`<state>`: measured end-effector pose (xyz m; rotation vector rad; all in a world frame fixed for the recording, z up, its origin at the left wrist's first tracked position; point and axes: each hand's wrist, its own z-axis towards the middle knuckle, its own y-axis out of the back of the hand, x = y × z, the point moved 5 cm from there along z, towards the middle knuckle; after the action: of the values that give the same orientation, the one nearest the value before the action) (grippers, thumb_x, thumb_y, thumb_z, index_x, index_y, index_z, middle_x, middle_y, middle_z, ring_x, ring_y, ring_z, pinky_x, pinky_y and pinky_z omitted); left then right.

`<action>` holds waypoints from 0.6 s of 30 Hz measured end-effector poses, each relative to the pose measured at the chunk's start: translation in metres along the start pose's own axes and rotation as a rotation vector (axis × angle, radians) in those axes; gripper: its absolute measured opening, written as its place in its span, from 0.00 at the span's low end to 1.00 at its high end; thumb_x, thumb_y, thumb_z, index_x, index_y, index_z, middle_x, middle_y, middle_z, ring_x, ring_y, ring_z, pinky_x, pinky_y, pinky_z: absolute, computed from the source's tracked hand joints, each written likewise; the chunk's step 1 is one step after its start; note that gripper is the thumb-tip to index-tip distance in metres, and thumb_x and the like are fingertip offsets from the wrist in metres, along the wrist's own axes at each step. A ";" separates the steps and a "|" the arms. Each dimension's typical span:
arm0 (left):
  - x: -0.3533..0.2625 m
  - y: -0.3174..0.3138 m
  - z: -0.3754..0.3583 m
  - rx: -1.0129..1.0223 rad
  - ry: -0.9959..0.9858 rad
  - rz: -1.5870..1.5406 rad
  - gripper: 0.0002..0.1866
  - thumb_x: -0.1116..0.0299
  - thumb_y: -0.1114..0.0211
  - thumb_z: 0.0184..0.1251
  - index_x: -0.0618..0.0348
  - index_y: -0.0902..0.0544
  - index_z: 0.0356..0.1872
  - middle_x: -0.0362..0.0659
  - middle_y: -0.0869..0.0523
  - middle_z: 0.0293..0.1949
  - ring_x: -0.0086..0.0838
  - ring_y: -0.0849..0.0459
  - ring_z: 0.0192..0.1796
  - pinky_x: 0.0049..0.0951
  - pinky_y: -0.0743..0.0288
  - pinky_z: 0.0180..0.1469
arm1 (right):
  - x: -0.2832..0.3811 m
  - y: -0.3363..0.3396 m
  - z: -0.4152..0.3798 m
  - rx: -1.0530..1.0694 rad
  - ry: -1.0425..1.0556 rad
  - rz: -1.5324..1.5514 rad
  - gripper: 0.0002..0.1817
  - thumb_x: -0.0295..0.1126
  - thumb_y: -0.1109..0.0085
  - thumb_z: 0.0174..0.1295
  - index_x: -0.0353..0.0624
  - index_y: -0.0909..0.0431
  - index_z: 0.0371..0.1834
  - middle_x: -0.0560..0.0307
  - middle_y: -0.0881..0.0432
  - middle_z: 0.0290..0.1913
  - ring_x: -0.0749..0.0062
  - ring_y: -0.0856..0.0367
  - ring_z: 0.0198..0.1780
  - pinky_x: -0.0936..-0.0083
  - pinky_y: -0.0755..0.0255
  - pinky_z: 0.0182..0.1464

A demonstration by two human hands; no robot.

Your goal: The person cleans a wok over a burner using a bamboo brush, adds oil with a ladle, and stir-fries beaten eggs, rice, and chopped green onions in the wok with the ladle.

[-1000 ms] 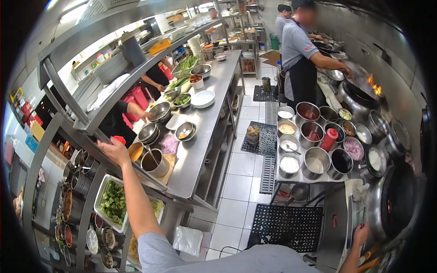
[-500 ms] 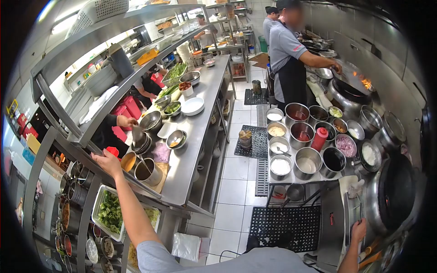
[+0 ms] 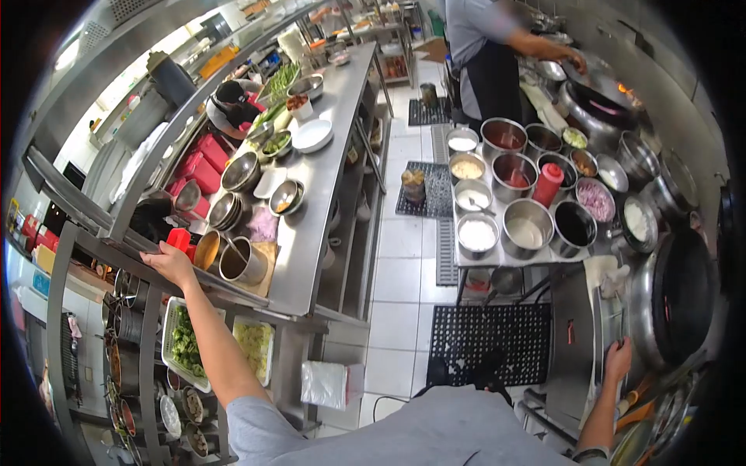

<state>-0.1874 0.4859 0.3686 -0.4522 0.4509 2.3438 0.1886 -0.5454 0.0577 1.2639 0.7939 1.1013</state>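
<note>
My left hand (image 3: 169, 264) rests on the steel rail (image 3: 233, 293) along the counter's near side, its fingers stretched out, holding nothing. Just past its fingertips is a red plastic container (image 3: 180, 238). To its right stand a small pot of orange-brown sauce (image 3: 207, 250) and a tall steel pot (image 3: 243, 260) with a ladle handle sticking out. My right hand (image 3: 618, 359) lies on the edge of the range beside long metal rods, with nothing visible in it. The closest thing to that hand is a large black wok (image 3: 682, 299).
A co-worker (image 3: 497, 70) in a dark apron reaches over a wok (image 3: 598, 105) near flames. Another person (image 3: 233, 105) bends behind the counter. Sauce pots and a red squeeze bottle (image 3: 549, 184) crowd the side table. Below my left arm sit baskets of broccoli (image 3: 186, 346) and pale vegetables (image 3: 253, 346).
My view has tilted down. The hand of a person across the counter, earlier holding a bowl by the stacked bowls, has gone from there. My hands stay at the rail and range.
</note>
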 end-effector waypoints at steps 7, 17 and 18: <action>-0.005 -0.001 -0.008 -0.002 0.020 0.008 0.34 0.67 0.43 0.74 0.85 0.46 0.69 0.78 0.36 0.66 0.65 0.32 0.69 0.48 0.39 0.73 | 0.009 0.008 0.000 0.055 -0.055 -0.028 0.22 0.40 0.45 0.68 0.44 0.25 0.63 0.44 0.18 0.56 0.44 0.20 0.55 0.52 0.27 0.55; -0.028 0.025 -0.073 -0.005 0.196 -0.098 0.32 0.64 0.43 0.72 0.72 0.37 0.72 0.66 0.30 0.66 0.59 0.28 0.66 0.48 0.36 0.70 | 0.014 0.017 -0.001 0.115 -0.047 0.034 0.26 0.41 0.43 0.68 0.43 0.28 0.66 0.43 0.20 0.61 0.45 0.22 0.60 0.56 0.29 0.61; -0.078 0.041 -0.099 0.051 0.311 -0.155 0.32 0.67 0.42 0.72 0.70 0.38 0.73 0.64 0.28 0.64 0.55 0.26 0.64 0.47 0.34 0.68 | 0.000 0.001 0.003 0.064 -0.006 0.053 0.25 0.41 0.43 0.67 0.43 0.28 0.65 0.44 0.19 0.58 0.45 0.20 0.58 0.54 0.28 0.59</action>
<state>-0.1425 0.3694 0.3240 -0.8033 0.5967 2.1139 0.1912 -0.5466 0.0594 1.3480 0.8004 1.1213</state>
